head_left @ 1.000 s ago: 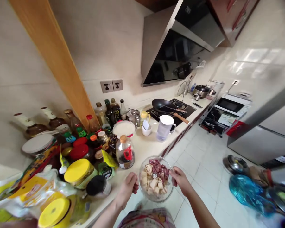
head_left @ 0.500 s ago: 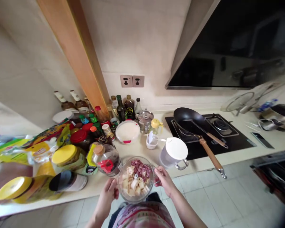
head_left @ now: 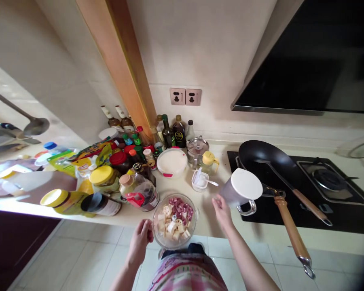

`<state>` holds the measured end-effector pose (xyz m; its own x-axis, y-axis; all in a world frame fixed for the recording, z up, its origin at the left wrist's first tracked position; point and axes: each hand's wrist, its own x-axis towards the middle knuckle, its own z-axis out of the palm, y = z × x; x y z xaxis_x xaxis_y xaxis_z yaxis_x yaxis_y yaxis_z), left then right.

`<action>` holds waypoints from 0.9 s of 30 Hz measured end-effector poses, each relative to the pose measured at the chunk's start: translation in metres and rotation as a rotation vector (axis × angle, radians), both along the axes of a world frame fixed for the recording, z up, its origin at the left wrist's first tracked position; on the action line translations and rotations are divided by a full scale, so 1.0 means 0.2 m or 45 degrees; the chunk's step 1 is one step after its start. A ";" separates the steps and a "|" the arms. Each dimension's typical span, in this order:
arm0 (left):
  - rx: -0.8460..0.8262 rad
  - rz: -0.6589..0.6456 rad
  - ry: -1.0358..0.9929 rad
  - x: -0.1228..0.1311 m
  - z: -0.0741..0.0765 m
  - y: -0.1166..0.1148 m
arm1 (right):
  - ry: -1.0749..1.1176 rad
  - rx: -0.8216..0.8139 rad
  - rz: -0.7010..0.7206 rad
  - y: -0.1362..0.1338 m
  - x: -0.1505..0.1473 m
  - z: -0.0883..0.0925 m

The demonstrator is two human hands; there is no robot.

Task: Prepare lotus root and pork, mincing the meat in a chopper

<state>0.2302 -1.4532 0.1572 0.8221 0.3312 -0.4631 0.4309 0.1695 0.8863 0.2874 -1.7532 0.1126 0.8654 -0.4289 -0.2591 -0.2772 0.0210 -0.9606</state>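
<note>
A clear glass pot (head_left: 194,220) holds chunks of lotus root (head_left: 170,226) and dark red meat pieces (head_left: 180,208), with a small round knob-like piece among them. It is at the counter's front edge, in front of my body. My left hand (head_left: 143,234) is closed around the handle on its left side. My right hand (head_left: 223,211) is off the pot, holding nothing, its fingers loosely bent and apart. It is beside the lower left of a white-lidded pitcher (head_left: 245,184); whether it touches the pitcher I cannot tell.
A black wok (head_left: 261,155) with wooden handles overhangs the stove (head_left: 327,218). Behind the pot stand a white seasoning box (head_left: 200,184) with a spoon, an oil jug (head_left: 208,163) and a round lidded container (head_left: 172,161). Several jars (head_left: 104,176) and bottles crowd the left.
My right hand has released the pot's right handle and moved right, toward the pitcher. My left hand keeps its grip. The view has shifted left.
</note>
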 end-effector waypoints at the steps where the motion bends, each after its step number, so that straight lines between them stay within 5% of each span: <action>1: 0.005 0.005 -0.005 0.00 0.00 0.00 | -0.020 0.003 -0.010 0.02 0.04 0.01; 7: 0.023 0.024 -0.015 0.04 -0.03 -0.01 | -0.145 -0.115 -0.083 0.12 0.25 0.10; 16: -0.184 0.037 0.026 -0.01 -0.04 -0.04 | -0.286 -0.477 -0.003 0.07 0.20 0.22; 21: -0.300 0.105 0.073 -0.05 -0.01 -0.03 | -0.243 -0.364 -0.018 0.10 0.25 0.18; 27: -0.314 0.120 0.129 -0.10 -0.03 0.00 | -0.178 0.013 -0.089 0.13 0.27 0.14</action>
